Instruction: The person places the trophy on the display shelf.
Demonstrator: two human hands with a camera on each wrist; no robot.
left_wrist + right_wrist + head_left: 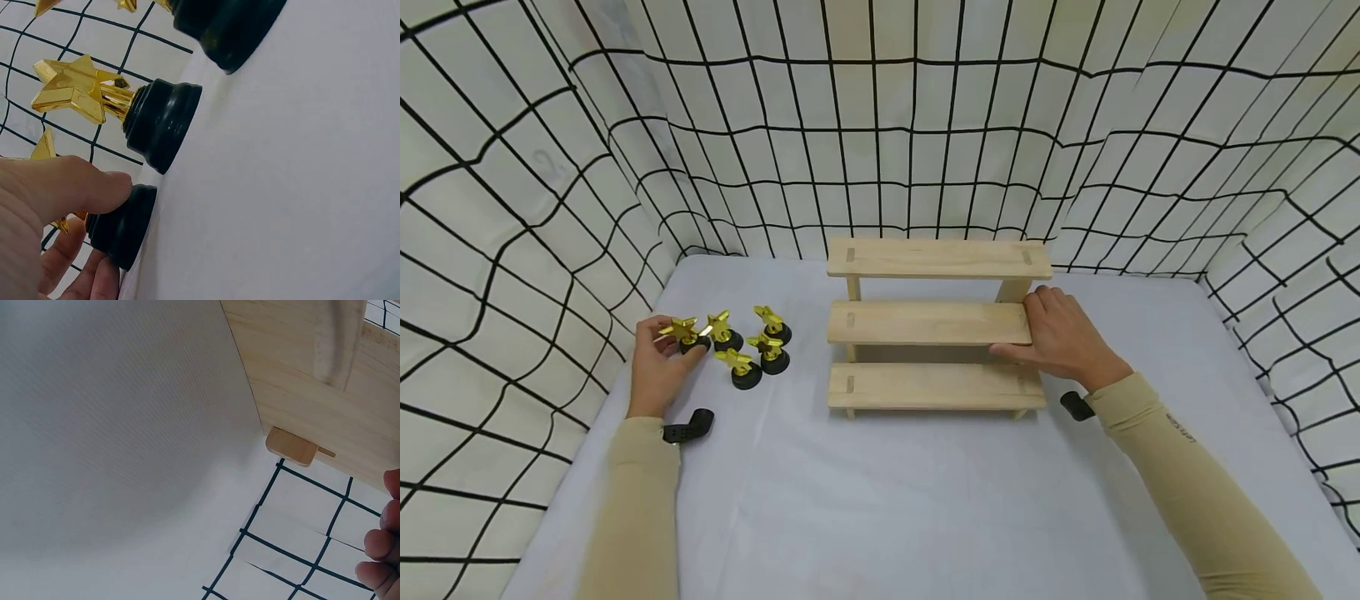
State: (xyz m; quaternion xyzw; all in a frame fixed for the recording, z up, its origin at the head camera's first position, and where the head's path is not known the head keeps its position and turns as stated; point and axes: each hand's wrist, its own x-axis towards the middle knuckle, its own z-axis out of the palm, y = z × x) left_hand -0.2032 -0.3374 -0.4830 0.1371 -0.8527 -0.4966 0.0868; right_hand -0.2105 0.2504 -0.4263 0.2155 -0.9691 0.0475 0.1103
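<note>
Your left hand (658, 367) pinches star trophy (683, 330); sideways lift may topple neighbour trophy (722, 332). Right hand (1066, 337) grips wooden rack (925, 323); pull may shift it.

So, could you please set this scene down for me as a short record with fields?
Left hand: pinches the leftmost trophy by its black base
Right hand: holds the middle shelf at its right end
Other trophies: four, gold stars on black bases, grouped just right of the held one
Wooden stand: three stepped tiers, right of the trophies
Surface: white cloth
Surroundings: pale walls with a black grid
</note>
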